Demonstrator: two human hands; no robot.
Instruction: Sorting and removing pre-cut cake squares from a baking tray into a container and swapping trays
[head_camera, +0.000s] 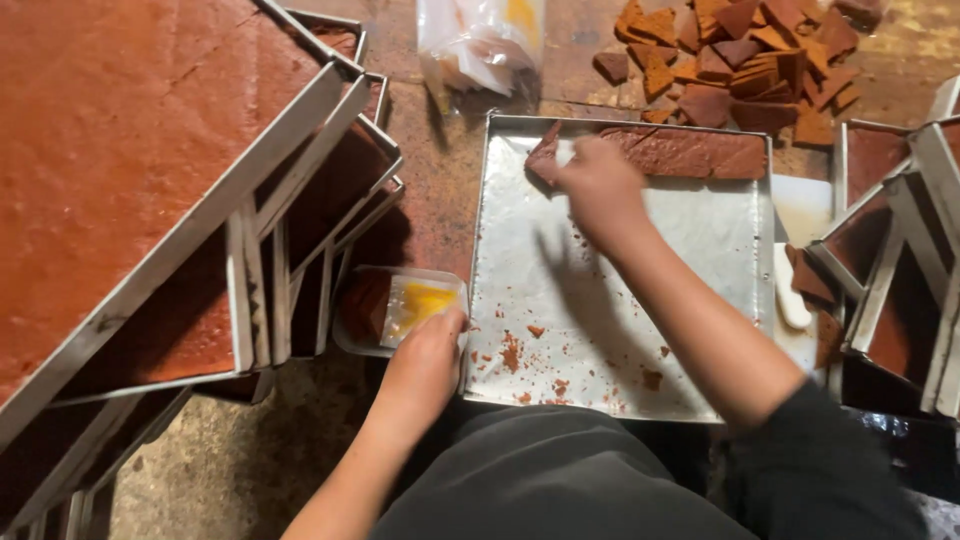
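Left of the floor (230, 470) patch, stacked metal trays (290, 190) hold reddish-brown slab. Far beyond it lie a pile of cut brown pieces (745, 60) and a clear plastic bag (480, 40).

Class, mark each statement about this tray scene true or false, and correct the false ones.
1. The right hand reaches to the reddish-brown slab at the far edge of the metal tray. True.
2. The left hand rests on the pile of cut pieces. False: it is at the tray's near left corner, beside a small clear packet; the cut pieces lie beyond the tray.
3. The tray is full of slab. False: it is mostly bare metal with crumbs.
4. Stacked trays holding reddish-brown sheets stand to the left. True.
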